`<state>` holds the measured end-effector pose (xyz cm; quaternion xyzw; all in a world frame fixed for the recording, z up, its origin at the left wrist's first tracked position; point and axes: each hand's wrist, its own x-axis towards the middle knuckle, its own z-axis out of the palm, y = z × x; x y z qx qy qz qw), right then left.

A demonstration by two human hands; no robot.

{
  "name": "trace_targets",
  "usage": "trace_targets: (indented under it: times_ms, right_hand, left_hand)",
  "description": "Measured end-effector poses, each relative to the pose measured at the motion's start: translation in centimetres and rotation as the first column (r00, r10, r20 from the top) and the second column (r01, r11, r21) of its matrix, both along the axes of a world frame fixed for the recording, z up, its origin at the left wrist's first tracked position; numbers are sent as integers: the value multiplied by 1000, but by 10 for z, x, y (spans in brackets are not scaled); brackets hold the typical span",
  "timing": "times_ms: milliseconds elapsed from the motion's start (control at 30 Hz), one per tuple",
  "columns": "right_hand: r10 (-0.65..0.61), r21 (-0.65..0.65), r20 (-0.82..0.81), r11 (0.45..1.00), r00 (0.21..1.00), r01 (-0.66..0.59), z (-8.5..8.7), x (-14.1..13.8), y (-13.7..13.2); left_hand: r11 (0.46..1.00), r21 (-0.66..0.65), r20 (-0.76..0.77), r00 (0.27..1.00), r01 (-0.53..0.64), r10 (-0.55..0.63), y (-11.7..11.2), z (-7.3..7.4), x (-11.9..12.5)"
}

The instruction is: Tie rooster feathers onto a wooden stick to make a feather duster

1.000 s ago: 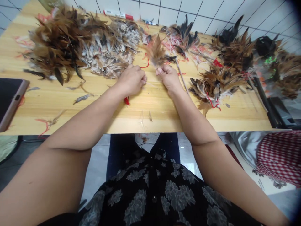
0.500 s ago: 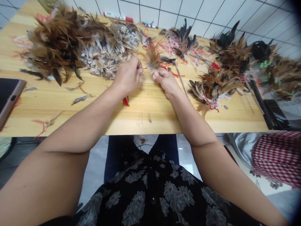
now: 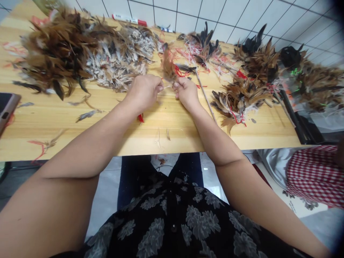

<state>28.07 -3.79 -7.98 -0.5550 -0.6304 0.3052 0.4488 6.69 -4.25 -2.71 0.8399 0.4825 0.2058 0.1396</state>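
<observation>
My left hand (image 3: 145,89) and my right hand (image 3: 185,91) meet over the middle of the wooden table (image 3: 172,125), both with fingers pinched. Between them runs a thin pale quill or thread; my left fingertips pinch one end. My right hand grips the base of a small bundle of brown feathers (image 3: 168,64) that stands up behind it, with red string (image 3: 179,72) wound at its base. A thin wooden stick (image 3: 205,95) lies just to the right of my right hand.
A large heap of brown and grey feathers (image 3: 80,53) fills the back left. Tied feather bunches (image 3: 242,96) lie to the right. A red-capped marker (image 3: 129,19) lies by the tiled wall. A phone (image 3: 6,107) sits at the left edge. Loose feathers dot the front.
The feather bundle in my right hand has turned more upright and narrower. My left hand dropped slightly from the bundle and now pinches a thin strand beside my right fingers. The camera shifted a little.
</observation>
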Motion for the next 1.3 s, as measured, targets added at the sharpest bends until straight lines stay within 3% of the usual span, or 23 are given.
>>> trace_targets:
  times_ms: [167,300,433,567,700,800,900,1000,1133,1233,1300]
  right_hand:
    - [-97,30,191,995,977,93,17,0,-13]
    - [-110,17,342,994,933,111,28,-6,-24]
    - [-23,59,358,998,934,2,31,-12,-27]
    - [52,58,320,996,946,-74,34,-16,-28]
    - [223,18,307,970,925,-241,43,-18,-38]
    - [315,-45,327,947,891,-318,51,-19,-45]
    - [333,-36,215,942,918,-334,52,-19,-42]
    - [290,4,-11,957,957,-290,43,-17,-32]
    - [171,13,-193,985,966,-172,25,-16,-20]
    - [64,-4,-135,998,989,-65,20,-18,-18]
    - [-17,-7,41,1000,999,17,25,-20,-22]
  left_hand:
    - [999,38,-94,996,11,-8,-16,12,5]
    - [992,77,-21,995,96,-94,-19,10,7]
    - [974,93,53,976,206,-211,-17,10,7]
    - [973,102,84,973,208,-217,-13,20,1]
    - [963,150,95,967,222,-238,-3,28,-14]
    - [959,144,181,946,245,-269,10,25,-26]
    - [968,60,353,902,243,-248,21,16,-31]
    - [964,14,445,862,264,-242,24,8,-26]
    - [971,45,353,906,234,-234,18,-1,-18]
    - [963,159,234,939,219,-252,12,-8,-12]
    - [944,233,173,945,233,-276,8,-11,-7]
